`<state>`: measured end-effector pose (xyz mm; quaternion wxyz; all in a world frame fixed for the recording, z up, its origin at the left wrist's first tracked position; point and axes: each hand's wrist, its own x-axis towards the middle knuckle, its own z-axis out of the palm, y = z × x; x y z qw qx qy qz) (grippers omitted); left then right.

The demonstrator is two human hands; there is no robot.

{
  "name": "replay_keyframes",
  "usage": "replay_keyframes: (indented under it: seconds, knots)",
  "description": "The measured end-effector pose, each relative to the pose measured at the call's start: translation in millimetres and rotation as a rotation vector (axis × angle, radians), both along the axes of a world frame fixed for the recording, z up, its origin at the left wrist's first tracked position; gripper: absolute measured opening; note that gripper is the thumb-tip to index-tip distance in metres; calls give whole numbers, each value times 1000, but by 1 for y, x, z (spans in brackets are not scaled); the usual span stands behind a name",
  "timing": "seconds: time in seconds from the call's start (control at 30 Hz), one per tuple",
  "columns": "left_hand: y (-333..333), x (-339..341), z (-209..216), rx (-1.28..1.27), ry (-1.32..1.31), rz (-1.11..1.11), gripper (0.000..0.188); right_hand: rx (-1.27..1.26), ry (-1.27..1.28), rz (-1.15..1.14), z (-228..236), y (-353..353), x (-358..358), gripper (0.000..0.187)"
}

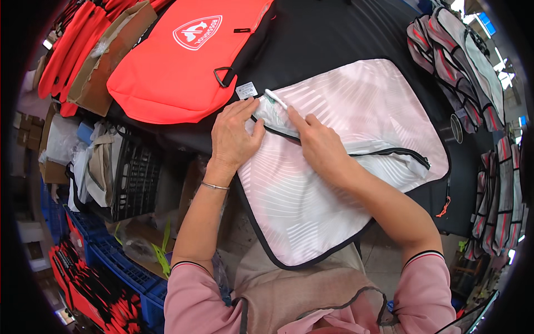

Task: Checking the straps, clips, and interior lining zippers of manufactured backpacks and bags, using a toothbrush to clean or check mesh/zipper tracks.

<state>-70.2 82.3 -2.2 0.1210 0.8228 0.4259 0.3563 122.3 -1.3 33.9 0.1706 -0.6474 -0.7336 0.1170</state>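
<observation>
A pale pink and white patterned fabric panel [311,206] with black edging lies in front of me, its near corner over the table edge. A black zipper [389,151] crosses it, and whitish lining shows along the slit. My left hand [236,131] rests on the panel's left edge with its fingers stretched out, beside a small white label [246,91]. My right hand [320,145] is closed on a slim white stick [276,99], whose far end meets the fabric at the upper left of the slit. I cannot tell whether it is a pen or a brush.
A bright red bag [172,67] lies at the far left on the black table [328,33]. A black crate [136,181] and blue crates [119,256] stand below on the left. Grey and red straps [456,67] hang at the right, near a metal cup-like object [455,128].
</observation>
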Motion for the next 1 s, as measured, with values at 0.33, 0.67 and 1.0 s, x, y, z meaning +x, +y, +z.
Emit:
replay_keyframes:
  seconds: [0.33,0.67,1.0]
  knots:
    - [-7,4,-6,64,-33,2,37,-43,-74,52,6,9,-4,58]
    - [-7,-6,6,9,-23,-68,44,-345,-300,215,50,-62,54,58]
    - [-63,7,19,-37,156,-453,40,-121,-71,242,30,-33,78,50]
